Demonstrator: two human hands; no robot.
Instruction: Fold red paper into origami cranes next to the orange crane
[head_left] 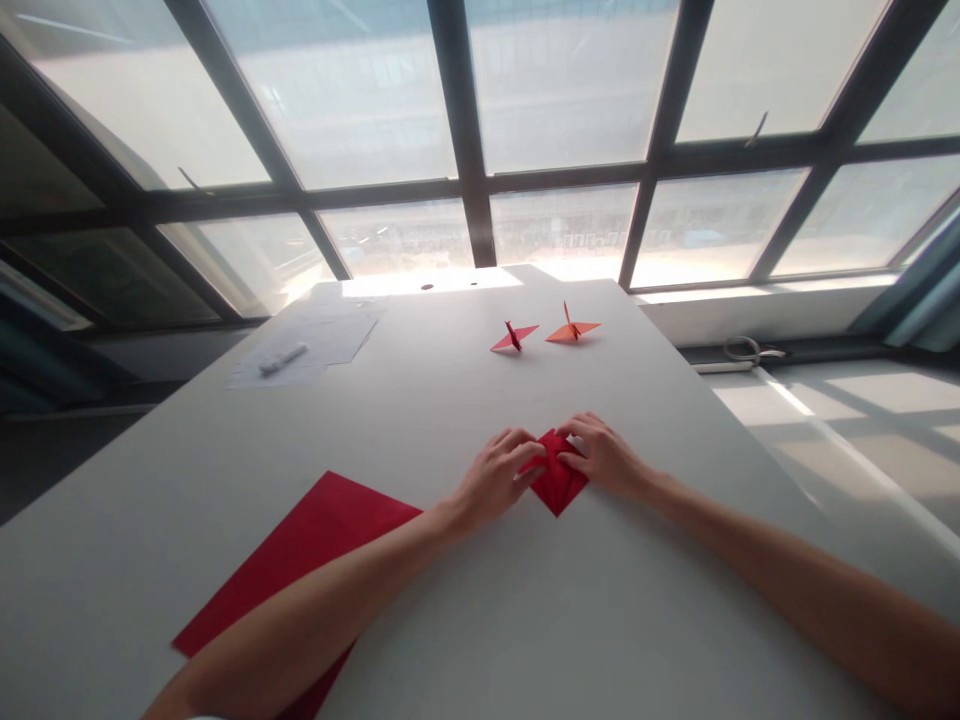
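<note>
Item: folded red paper (557, 488), diamond-shaped, with creases running toward its lower point. Location: on the white table (420, 410), right of centre in the lower half of the frame.

Left hand (504, 470): fingers bent and close together, tips at the paper's left edge; whether they pinch or only press, cannot tell.

Right hand (600, 456): thumb and fingers parted, tips on the upper right part; a pinch cannot be confirmed.

Handling, as judged: very light, thin, crisp along the creases, springy where layered; easily torn or wrongly creased, apt to slide on the smooth top. Best hold: fingertips flat near the side corners, light pressure, lower point free.

Also present: larger red sheet (300, 560), lower left, partly under the left forearm; red paper bird (514, 338) and orange paper bird (574, 331), right of upper centre.
</note>
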